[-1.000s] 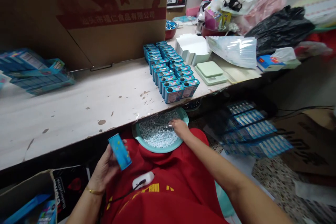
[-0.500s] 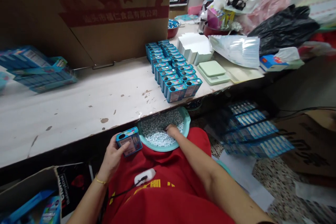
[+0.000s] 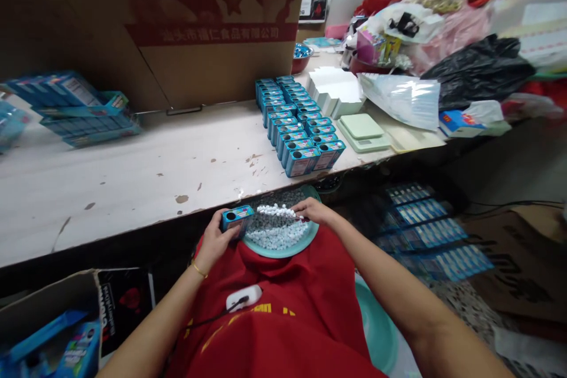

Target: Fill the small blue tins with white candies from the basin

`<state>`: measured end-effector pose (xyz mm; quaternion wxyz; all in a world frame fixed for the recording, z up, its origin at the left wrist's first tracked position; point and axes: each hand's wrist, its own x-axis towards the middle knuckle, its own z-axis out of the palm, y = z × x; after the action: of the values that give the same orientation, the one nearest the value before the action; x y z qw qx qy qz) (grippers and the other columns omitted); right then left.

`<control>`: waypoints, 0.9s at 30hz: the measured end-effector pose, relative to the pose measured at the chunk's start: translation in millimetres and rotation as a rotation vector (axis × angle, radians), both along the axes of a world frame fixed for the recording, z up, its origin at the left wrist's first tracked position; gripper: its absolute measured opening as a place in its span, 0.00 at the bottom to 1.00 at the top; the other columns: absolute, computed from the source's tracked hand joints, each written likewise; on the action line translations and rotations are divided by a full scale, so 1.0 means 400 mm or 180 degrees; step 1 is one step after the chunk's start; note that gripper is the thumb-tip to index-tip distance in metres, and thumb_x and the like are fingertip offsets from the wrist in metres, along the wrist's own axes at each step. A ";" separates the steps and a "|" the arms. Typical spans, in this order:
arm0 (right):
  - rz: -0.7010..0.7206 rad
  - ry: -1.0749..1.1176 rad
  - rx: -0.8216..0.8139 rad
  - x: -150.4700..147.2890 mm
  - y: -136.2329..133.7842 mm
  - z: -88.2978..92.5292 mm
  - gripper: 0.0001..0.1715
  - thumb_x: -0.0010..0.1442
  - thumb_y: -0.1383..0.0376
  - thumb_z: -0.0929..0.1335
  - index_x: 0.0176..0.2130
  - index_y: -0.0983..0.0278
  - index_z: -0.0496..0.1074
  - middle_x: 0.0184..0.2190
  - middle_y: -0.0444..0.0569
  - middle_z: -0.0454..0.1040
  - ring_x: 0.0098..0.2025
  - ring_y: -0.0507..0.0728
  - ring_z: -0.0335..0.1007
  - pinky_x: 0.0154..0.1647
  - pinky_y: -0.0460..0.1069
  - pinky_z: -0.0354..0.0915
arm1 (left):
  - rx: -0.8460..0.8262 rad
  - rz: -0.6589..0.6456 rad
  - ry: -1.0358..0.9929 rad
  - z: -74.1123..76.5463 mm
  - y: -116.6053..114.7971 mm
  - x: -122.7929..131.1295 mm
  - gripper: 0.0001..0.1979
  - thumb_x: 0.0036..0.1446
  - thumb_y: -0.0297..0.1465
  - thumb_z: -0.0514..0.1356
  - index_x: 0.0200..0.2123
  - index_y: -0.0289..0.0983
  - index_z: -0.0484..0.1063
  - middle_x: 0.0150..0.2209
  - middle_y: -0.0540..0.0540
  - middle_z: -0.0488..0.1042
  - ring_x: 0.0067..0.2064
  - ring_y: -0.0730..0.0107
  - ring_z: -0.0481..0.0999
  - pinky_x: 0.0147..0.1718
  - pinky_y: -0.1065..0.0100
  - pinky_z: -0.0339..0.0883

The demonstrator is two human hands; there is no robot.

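Observation:
My left hand (image 3: pixel 215 246) grips a small blue tin (image 3: pixel 238 215) with a dark round hole in its top, held upright by the left rim of the turquoise basin (image 3: pixel 290 252). Small white pellets (image 3: pixel 272 239) fill that basin, which rests at my lap under the table edge. Over it, my right hand (image 3: pixel 312 211) is closed on a scoop (image 3: pixel 296 216) heaped with white pellets, its tip pointing left toward the tin. The pellets cover most of the scoop, so its shape is largely hidden.
Two rows of blue tins (image 3: pixel 303 156) stand on the white table (image 3: pixel 133 189), beside a pale green scale (image 3: pixel 362 129) and stacked white card (image 3: pixel 335 84). A large carton (image 3: pixel 212 65) stands behind. Blue packs (image 3: pixel 84 103) lie at left, more packs (image 3: pixel 443 236) low at right.
My right hand has risen out of the pellets with a loaded scoop. The tin in my left hand has come right and slightly up, to the basin's rim. The camera view has shifted a little.

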<state>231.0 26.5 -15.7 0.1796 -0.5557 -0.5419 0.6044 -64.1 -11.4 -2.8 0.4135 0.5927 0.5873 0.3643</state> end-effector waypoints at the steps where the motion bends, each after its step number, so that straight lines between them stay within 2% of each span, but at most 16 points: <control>1: -0.0010 0.0032 0.0000 0.003 0.004 0.027 0.18 0.43 0.68 0.66 0.37 0.68 0.76 0.19 0.46 0.72 0.19 0.46 0.57 0.20 0.42 0.55 | 0.0055 -0.0048 0.0123 -0.005 0.004 0.008 0.21 0.44 0.34 0.59 0.44 0.38 0.62 0.37 0.49 0.70 0.37 0.68 0.70 0.39 0.66 0.64; 4: 0.0088 0.0163 -0.0034 -0.005 0.019 0.092 0.18 0.42 0.69 0.66 0.36 0.69 0.76 0.19 0.45 0.71 0.19 0.46 0.57 0.20 0.42 0.55 | 0.0290 -0.0230 0.0546 -0.018 0.013 0.036 0.20 0.45 0.31 0.57 0.44 0.38 0.63 0.39 0.47 0.70 0.39 0.67 0.69 0.42 0.64 0.62; 7: 0.0410 -0.0075 0.0012 -0.030 0.040 0.134 0.18 0.41 0.71 0.65 0.35 0.69 0.76 0.19 0.45 0.71 0.19 0.46 0.58 0.21 0.42 0.55 | 0.0523 -0.0389 0.0862 -0.024 0.019 0.063 0.20 0.45 0.28 0.57 0.45 0.38 0.64 0.42 0.45 0.69 0.43 0.64 0.67 0.45 0.61 0.60; 13: 0.1319 -0.1385 0.0716 -0.086 0.062 0.223 0.18 0.43 0.73 0.64 0.35 0.68 0.77 0.19 0.46 0.72 0.20 0.48 0.60 0.20 0.42 0.53 | 0.0665 -0.0447 0.1095 -0.036 0.010 0.088 0.21 0.45 0.25 0.55 0.46 0.36 0.63 0.42 0.43 0.69 0.43 0.62 0.66 0.45 0.60 0.60; 18: 0.1939 -0.2313 0.1210 -0.136 0.060 0.305 0.20 0.41 0.75 0.63 0.34 0.66 0.77 0.23 0.49 0.75 0.27 0.51 0.67 0.23 0.42 0.54 | 0.0677 -0.0478 0.1156 -0.050 0.002 0.085 0.20 0.45 0.25 0.55 0.45 0.37 0.63 0.42 0.44 0.69 0.44 0.62 0.66 0.45 0.60 0.60; 24: 0.2228 -0.2674 0.1264 -0.194 0.059 0.359 0.19 0.42 0.75 0.62 0.33 0.68 0.77 0.25 0.53 0.76 0.30 0.54 0.69 0.25 0.43 0.55 | 0.0651 -0.0427 0.1166 -0.057 0.002 0.089 0.20 0.45 0.25 0.55 0.45 0.37 0.63 0.42 0.44 0.69 0.44 0.62 0.66 0.45 0.60 0.60; 27: 0.2241 -0.2626 0.1399 -0.172 0.063 0.364 0.20 0.42 0.74 0.62 0.35 0.66 0.76 0.27 0.52 0.76 0.33 0.54 0.69 0.27 0.43 0.56 | 0.0642 -0.0367 0.1069 -0.054 0.003 0.084 0.20 0.45 0.26 0.56 0.44 0.38 0.64 0.41 0.44 0.69 0.44 0.63 0.67 0.45 0.60 0.60</control>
<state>162.1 51.5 130.0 -0.1468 -0.4812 -0.8317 0.2347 -30.7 -10.3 -24.3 0.2685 0.7162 0.5737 0.2931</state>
